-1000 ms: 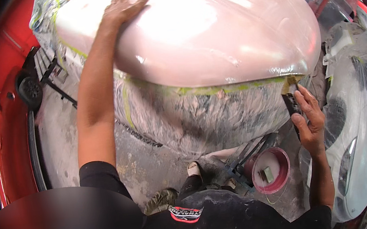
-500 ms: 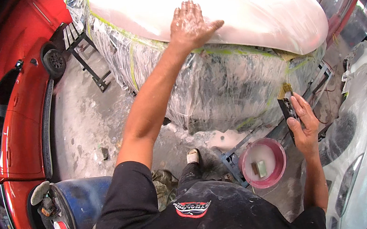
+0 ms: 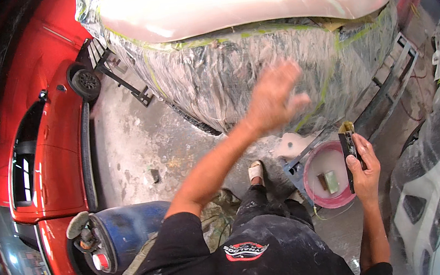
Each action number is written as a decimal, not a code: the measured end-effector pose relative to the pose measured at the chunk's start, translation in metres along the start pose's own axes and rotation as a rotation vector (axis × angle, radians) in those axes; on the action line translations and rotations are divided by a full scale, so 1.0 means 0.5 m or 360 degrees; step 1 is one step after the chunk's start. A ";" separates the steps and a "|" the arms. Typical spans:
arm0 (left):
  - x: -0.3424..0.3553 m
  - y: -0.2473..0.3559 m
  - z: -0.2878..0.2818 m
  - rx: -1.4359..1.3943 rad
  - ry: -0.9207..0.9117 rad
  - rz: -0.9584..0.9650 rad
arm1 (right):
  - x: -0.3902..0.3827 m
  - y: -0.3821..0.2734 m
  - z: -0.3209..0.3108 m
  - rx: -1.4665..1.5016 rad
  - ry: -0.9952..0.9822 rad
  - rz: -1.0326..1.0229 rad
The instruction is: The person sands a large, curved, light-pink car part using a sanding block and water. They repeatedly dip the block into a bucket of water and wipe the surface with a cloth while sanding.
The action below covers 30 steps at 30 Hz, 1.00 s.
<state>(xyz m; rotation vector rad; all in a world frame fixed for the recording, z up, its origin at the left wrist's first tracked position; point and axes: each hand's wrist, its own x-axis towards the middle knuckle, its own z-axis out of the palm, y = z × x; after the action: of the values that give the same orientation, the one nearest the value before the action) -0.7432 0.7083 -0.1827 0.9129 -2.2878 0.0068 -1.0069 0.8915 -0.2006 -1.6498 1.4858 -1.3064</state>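
Note:
My left hand [image 3: 280,94] is raised in front of the plastic-wrapped car front [image 3: 212,72], below the pale pink panel [image 3: 236,1], touching neither as far as I can see. Its fingers are apart and blurred by motion, with nothing visible in them. My right hand [image 3: 365,169] grips a long dark sanding block [image 3: 348,146] with a yellowish upper end, held over the right side of a pink bucket [image 3: 310,159]. In the bucket's cloudy liquid lie a green block [image 3: 331,182] and a brown one [image 3: 321,181].
A red pickup [image 3: 57,174] stands at left, near a black bench [image 3: 125,80] and a blue drum [image 3: 130,231] with items on top. A metal frame [image 3: 389,83] and hose [image 3: 419,102] are right of the wrapped car. A plastic-covered white car [image 3: 436,199] fills the right edge.
My left hand has left the panel and moved down and rightward. My right hand has lowered with the block, away from the panel's edge. The view has shifted, showing more floor.

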 end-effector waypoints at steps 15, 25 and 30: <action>-0.299 0.318 0.449 -0.2091 -0.0775 -0.2567 | -0.250 0.371 0.158 -0.0403 0.0037 0.0764; -0.327 0.321 0.567 -0.1982 -0.0679 -0.2588 | -0.297 0.406 0.133 0.0097 0.0264 0.1117; -0.350 0.357 0.645 -0.1018 -0.1058 -0.2273 | -0.302 0.444 0.147 -0.0617 -0.0083 0.0852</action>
<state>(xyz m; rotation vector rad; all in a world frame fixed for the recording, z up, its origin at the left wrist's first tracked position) -0.9465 0.8737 -0.4955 2.0857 -1.3774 -1.6883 -1.0179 0.9696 -0.4672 -1.3390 2.0573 -0.7101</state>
